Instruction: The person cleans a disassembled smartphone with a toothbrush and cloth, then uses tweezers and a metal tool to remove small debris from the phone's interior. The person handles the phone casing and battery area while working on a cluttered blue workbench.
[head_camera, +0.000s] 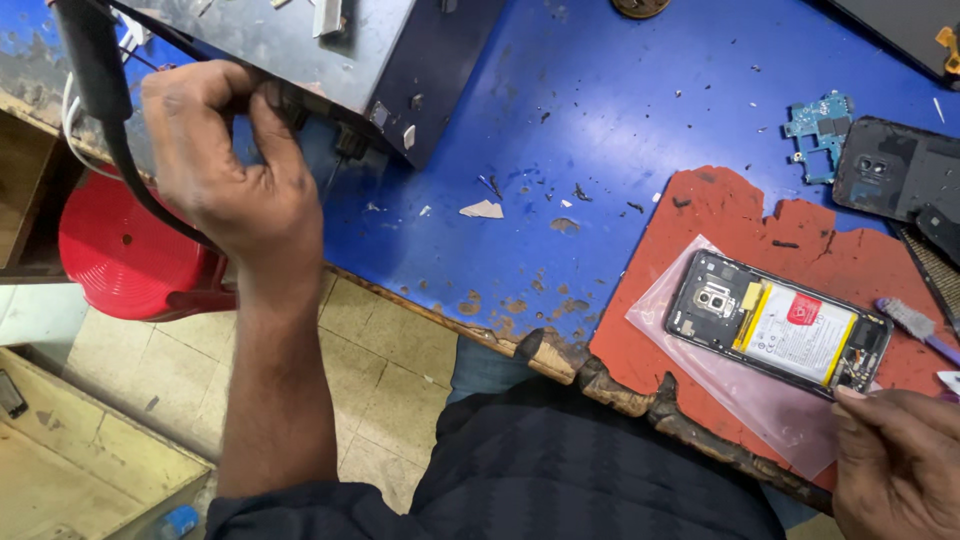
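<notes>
**Opened phone on the red mat, one hand up at the metal box**

An opened phone (778, 323) is seen lying flat on a clear plastic bag (745, 395), which is spread over a chewed-up red mat (720, 235) at the near right edge of the blue counter (600, 110). The back cover is off, so the guts are exposed: a white battery with a yellow strip down each side and a small red mark near its top, a camera module at the left end in a dark frame, and small dark parts at the right end.

The phone's lower right corner is touched by the right hand (895, 460), fingers curled together with a fingertip pressed at the edge; whether anything is pinched there can't be told.

The left hand (225, 165) is raised to the front of a grey metal box (330, 50) at the top left, fingers closed around a small dark knob on it. A black cable (120, 150) is draped past that hand.

Also on the counter: a bare blue circuit board (820, 125), a black phone back cover (895, 170) beside it, and a small brush (915, 322) just right of the phone. A red stool (120, 250) is seen below on the tiled floor.
</notes>
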